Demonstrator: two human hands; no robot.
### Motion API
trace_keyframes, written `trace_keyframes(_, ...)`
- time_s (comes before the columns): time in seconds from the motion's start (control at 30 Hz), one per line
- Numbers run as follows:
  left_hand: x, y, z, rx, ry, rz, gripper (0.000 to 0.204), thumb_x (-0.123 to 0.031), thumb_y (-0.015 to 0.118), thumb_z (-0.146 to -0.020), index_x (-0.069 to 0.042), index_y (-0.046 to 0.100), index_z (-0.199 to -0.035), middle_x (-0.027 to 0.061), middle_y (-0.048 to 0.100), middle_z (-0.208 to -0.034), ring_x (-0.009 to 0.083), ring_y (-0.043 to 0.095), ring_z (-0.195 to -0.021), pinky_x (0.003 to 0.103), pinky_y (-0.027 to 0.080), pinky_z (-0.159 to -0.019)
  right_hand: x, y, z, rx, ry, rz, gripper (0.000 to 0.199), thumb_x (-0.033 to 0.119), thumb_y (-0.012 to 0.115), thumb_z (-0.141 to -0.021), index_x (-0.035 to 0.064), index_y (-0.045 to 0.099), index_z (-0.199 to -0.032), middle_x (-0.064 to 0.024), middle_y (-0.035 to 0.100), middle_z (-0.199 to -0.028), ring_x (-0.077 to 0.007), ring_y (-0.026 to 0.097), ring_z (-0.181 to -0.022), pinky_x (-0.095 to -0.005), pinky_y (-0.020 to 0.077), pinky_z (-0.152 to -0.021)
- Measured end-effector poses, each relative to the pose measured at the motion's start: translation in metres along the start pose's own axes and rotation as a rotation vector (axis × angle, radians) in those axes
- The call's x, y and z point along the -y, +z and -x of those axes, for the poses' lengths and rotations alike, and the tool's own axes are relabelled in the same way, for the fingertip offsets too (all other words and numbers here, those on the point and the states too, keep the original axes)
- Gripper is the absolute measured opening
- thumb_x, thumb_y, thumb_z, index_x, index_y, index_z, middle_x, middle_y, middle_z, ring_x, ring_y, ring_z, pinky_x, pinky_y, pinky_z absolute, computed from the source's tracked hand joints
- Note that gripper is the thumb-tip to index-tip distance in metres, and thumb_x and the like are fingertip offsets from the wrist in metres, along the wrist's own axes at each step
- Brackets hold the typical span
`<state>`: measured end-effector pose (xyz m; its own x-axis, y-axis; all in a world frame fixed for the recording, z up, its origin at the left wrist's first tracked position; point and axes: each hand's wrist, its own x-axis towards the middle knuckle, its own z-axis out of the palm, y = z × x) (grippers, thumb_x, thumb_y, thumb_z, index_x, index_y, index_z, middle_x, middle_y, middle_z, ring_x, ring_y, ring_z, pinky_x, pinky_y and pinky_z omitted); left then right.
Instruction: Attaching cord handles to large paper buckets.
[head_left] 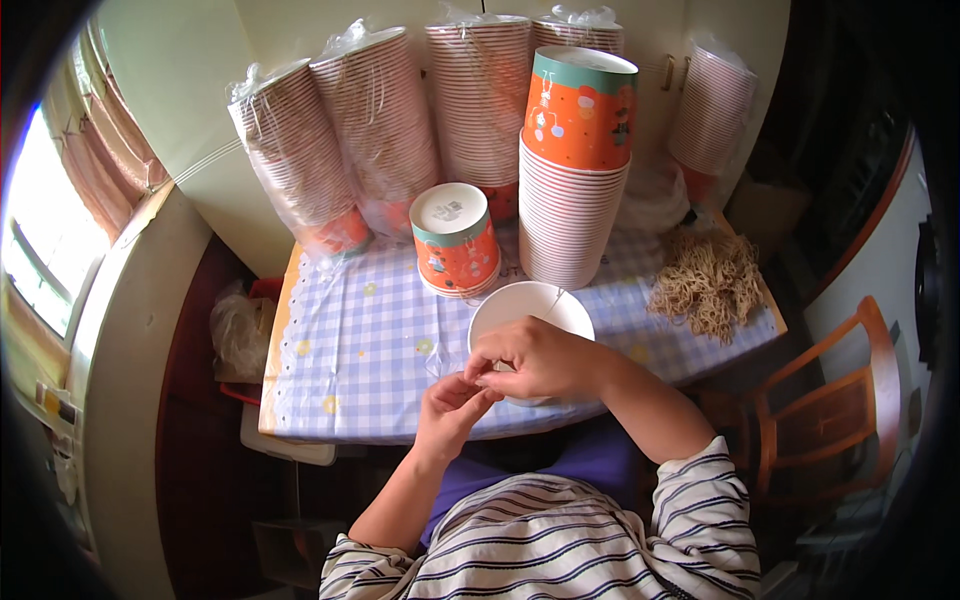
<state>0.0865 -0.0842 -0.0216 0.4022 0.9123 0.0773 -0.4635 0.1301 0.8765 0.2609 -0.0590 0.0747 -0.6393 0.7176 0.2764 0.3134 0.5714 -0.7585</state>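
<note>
My left hand (452, 412) and my right hand (532, 358) meet at the fingertips above the table's near edge. Both are closed in a pinch; whatever lies between the fingers is too small to make out. Directly behind and partly under my right hand is a white paper bucket (505, 305), its open mouth facing up. A thin line, perhaps a cord, shows at its far inner wall. Beyond it stands a tall upside-down stack of paper buckets (572, 215), with an orange and green one on top. A shorter upside-down stack (457, 250) is to its left.
A tangled heap of beige cords (710, 285) lies at the table's right. Several plastic-wrapped bucket stacks (375, 125) line the back against a pale cabinet. A blue checked cloth (350, 340) covers the table. A wooden chair (830, 420) stands at right; a window is at left.
</note>
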Motion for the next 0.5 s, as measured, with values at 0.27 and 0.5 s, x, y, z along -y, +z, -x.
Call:
trace_keyframes(0.27,0.006,-0.011,0.003,0.031,0.055,-0.07,0.009,-0.002,0.061,-0.085,0.002,0.06,-0.093,0.0072,0.064,-0.087,0.0134,0.062,-0.082,0.026,0.049,-0.075,-0.024,0.014,0.003,-0.515,-0.158,0.477,0.007,0.007,0.066,-0.072,0.0062,0.061,-0.077,-0.0055,0.06,-0.078,-0.023,0.058,-0.074,-0.0355,0.0443,-0.075)
trace_keyframes(0.5,0.008,-0.019,0.001,0.03,0.062,-0.05,0.007,-0.004,0.059,-0.087,0.002,0.058,-0.09,0.0073,0.064,-0.085,0.0142,0.061,-0.08,0.027,0.048,-0.076,-0.017,0.018,0.041,-0.325,-0.074,0.29,0.013,0.006,0.07,-0.067,0.0096,0.061,-0.076,-0.0024,0.057,-0.076,-0.021,0.055,-0.077,-0.035,0.0418,-0.074)
